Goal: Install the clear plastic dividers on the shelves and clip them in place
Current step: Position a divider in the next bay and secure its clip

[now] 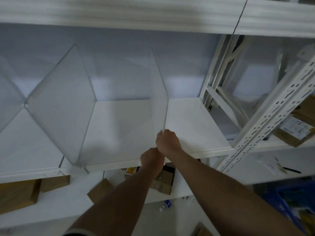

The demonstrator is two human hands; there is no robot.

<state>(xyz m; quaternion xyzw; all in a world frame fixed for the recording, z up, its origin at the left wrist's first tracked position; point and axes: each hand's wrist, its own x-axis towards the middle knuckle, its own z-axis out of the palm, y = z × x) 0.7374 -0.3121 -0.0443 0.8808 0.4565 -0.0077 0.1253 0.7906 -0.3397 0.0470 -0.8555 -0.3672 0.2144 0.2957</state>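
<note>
A clear plastic divider point(159, 92) stands upright on the white shelf point(196, 123), running from the back wall to the front edge. My right hand point(167, 142) is closed around its lower front corner. Just below and to the left, my left hand point(151, 160) is closed at the shelf's front lip under the divider; what it holds is hidden. A second clear divider point(63, 103) stands to the left on the same shelf, with a clip point(86, 169) at its foot on the front lip. Another divider point(8, 99) shows at the far left.
A white perforated upright post point(265, 120) rises at the right. Cardboard boxes point(18, 193) lie on the lower shelf, with others point(163, 181) behind my arms and on the right shelf point(294, 132). The shelf above point(119, 12) overhangs.
</note>
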